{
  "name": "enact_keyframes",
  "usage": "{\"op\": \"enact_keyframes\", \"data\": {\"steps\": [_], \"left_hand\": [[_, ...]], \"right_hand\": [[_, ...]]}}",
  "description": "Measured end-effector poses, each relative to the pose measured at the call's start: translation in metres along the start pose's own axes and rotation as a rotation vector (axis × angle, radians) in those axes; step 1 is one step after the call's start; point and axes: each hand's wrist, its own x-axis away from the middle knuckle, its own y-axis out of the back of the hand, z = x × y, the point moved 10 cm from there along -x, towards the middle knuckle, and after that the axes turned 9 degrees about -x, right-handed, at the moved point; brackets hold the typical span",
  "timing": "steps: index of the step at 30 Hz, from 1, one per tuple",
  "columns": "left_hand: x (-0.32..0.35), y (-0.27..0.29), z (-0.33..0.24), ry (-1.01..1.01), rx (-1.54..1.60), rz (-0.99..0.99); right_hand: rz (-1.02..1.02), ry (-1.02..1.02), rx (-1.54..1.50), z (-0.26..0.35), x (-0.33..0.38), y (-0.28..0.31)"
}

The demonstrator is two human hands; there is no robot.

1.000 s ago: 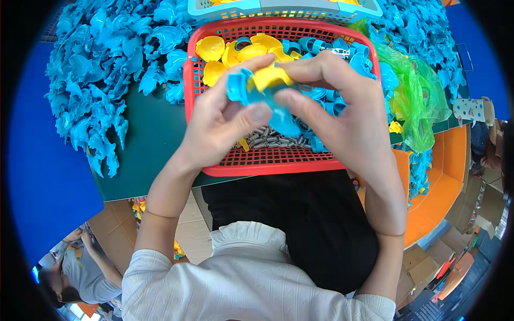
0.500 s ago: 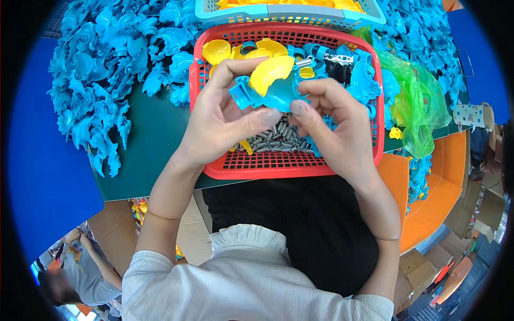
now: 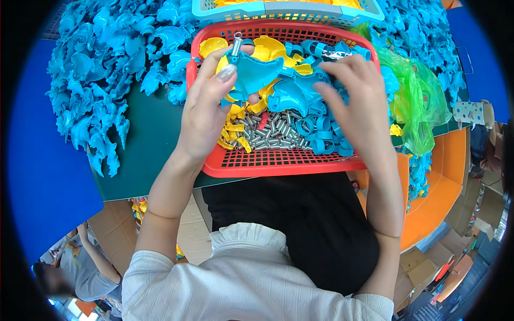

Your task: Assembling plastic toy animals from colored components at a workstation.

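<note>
My left hand point(image 3: 201, 115) is closed round a curved blue plastic piece point(image 3: 259, 72), holding it above the left part of a red basket point(image 3: 235, 170). A small metal spring point(image 3: 236, 47) stands up from the piece beside my thumb. My left fingers are partly hidden behind it. My right hand point(image 3: 361, 101) hovers over the basket's right side, thumb and fingers apart, with nothing visible between them. Nearest to it are blue plastic parts point(image 3: 316, 83) and a shiny silver-and-black item point(image 3: 335, 55). Below lie many metal springs point(image 3: 278, 128), blue rings point(image 3: 321, 134) and yellow pieces point(image 3: 231, 128).
Heaps of blue plastic parts point(image 3: 96, 80) cover the table's left and far right. Behind the red basket stands a light blue basket point(image 3: 289, 9) of yellow parts. A green plastic bag point(image 3: 420, 107) lies at right, above an orange bin point(image 3: 444, 176). Another person point(image 3: 88, 262) is at lower left.
My left hand has turned the blue piece, and the spring now shows on top. The yellow cover no longer shows over it. My right hand has moved away to the right, fingers spreading.
</note>
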Motion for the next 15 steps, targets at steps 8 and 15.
{"op": "enact_keyframes", "data": {"steps": [8, 15], "left_hand": [[0.000, -0.003, 0.001, -0.019, -0.074, -0.009], [0.003, -0.015, 0.005, -0.024, -0.015, 0.141]], "right_hand": [[-0.114, -0.011, -0.033, -0.001, 0.001, 0.007], [-0.182, -0.315, -0.606, -0.018, 0.007, 0.003]]}}
